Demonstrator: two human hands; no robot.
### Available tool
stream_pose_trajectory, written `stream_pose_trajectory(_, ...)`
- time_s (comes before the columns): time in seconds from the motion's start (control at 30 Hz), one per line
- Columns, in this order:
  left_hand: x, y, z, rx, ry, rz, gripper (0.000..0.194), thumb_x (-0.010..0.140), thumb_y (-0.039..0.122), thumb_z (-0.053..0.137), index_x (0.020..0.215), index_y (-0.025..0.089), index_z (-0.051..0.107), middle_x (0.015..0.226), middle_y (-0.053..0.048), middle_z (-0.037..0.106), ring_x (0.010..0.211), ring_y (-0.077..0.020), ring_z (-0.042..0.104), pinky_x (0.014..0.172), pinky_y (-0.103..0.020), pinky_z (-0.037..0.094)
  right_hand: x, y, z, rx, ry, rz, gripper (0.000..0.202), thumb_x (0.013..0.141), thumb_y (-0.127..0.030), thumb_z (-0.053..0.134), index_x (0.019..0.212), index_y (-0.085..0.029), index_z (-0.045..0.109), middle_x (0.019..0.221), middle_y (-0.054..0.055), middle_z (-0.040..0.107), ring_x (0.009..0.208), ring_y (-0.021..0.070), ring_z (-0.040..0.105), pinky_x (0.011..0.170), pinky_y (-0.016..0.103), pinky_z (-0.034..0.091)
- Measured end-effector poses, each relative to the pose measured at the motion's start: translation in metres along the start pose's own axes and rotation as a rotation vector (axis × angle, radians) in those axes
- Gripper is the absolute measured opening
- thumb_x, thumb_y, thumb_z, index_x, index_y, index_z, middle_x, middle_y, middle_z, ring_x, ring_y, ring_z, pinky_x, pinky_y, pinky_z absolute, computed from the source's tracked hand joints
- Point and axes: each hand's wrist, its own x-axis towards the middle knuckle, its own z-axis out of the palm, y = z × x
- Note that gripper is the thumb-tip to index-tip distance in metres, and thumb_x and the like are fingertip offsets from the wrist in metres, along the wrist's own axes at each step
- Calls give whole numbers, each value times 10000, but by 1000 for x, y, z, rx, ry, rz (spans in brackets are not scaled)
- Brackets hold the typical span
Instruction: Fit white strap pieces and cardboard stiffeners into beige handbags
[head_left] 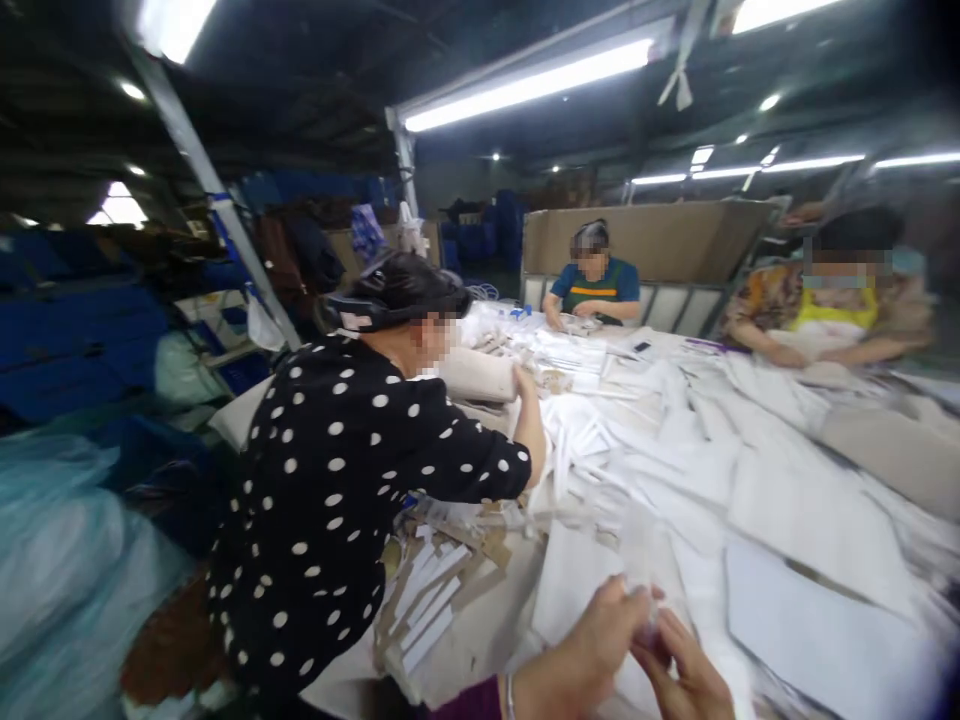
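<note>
At the bottom of the head view my left hand [596,640] and my right hand [681,665] are close together, fingertips nearly meeting. Both are closed in a pinch on a thin see-through plastic piece [643,550], which rises above the fingers. Blur hides its exact shape and whether it is a bag. Beneath my hands spreads a layer of white sheets [574,575]. A pale bluish-white panel [817,630] lies to the right of my right hand.
Close on my left, a co-worker in a dotted top [330,480] leans over a beige roll [480,375]. White and brown strips [431,600] are heaped beside that person. Two more people [600,285] sit across the table. Translucent bags [75,570] stand at far left.
</note>
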Motion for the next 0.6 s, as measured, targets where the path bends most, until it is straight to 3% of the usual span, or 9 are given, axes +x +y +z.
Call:
stream_pose_trajectory(0.1,1,6,1,-39,-58,-46,420,703,450,638,951,110,634,800,-73,598,714,-179,545,718,-327,411,-3,-5,4,72,16,-7,216,696,-407,613,762,-213,678,824,65,650,828,242,586,762,330,475)
stream_pose_trajectory(0.2,3,5,4,116,-68,15,390,703,408,670,980,136,629,856,-68,621,796,-198,570,786,-325,426,4,-13,1,219,-74,201,202,665,-355,637,768,-183,656,690,28,603,664,198,540,651,309,454)
stream_pose_trajectory(0.27,6,3,5,160,-76,24,390,723,407,671,1011,149,629,935,-77,632,910,-218,571,884,-333,409,8,-16,-1,365,-93,281,184,661,-322,626,763,-170,638,686,21,594,687,199,541,669,306,451)
stream_pose_trajectory(0.37,13,5,4,56,-102,-85,397,797,455,587,1049,150,624,981,-91,635,966,-220,568,942,-344,391,7,-14,-1,379,-16,155,84,705,-264,585,700,-181,594,744,23,577,771,196,529,746,304,437)
stream_pose_trajectory(0.47,20,10,3,-19,-176,-186,351,823,448,550,989,154,644,942,-92,639,904,-212,585,889,-342,428,2,-11,1,258,23,-15,128,761,-221,526,641,-187,553,810,38,558,822,185,509,790,297,418)
stream_pose_trajectory(0.57,20,6,5,100,-129,-117,336,792,439,595,976,162,646,929,-83,645,879,-217,589,869,-345,439,4,-9,1,234,19,82,23,715,-197,565,727,-181,575,831,35,569,810,182,518,763,292,428)
stream_pose_trajectory(0.6,19,3,6,157,-85,-72,362,773,449,616,985,157,642,938,-85,648,892,-224,589,884,-352,431,6,-9,1,249,11,150,72,696,-198,577,762,-173,585,803,28,573,776,180,524,736,291,436)
